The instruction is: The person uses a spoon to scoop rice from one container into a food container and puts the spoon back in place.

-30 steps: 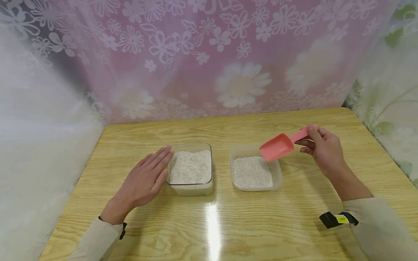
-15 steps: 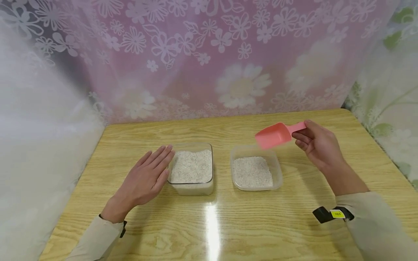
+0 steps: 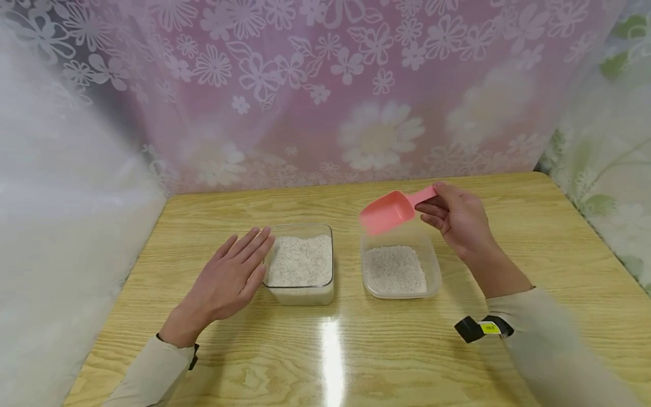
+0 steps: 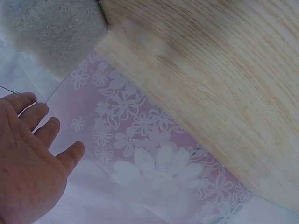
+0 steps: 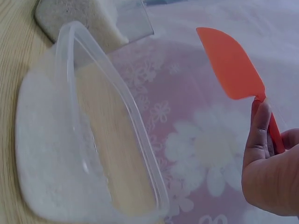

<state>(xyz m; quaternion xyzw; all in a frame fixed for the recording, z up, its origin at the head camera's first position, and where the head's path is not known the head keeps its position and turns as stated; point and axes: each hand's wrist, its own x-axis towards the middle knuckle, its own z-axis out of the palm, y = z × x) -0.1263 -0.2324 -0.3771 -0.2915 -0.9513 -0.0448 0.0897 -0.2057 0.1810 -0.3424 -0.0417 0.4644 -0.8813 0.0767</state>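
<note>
A pink scoop (image 3: 389,212) is held by its handle in my right hand (image 3: 463,223), up over the far rim of a frosted plastic container (image 3: 433,271). Its bowl looks empty and faces the camera. White rice-like grains (image 3: 395,270) partly fill that container. To its left stands a clear square container (image 3: 305,295), fuller of similar grains. My left hand (image 3: 226,277) has its fingers extended along the left side of the clear container, fingertips at the rim. In the right wrist view the scoop (image 5: 232,65) shows its orange-looking underside, apart from the plastic rim.
Both containers stand on a wood-grain table (image 3: 285,362), with a narrow gap between them. A pink floral curtain (image 3: 315,130) hangs behind the table's back edge. Pale sheets (image 3: 66,226) flank the sides.
My right hand has carried the scoop leftward and slightly up, from the plastic container's right side to over its far left corner. The left hand stays beside the clear container.
</note>
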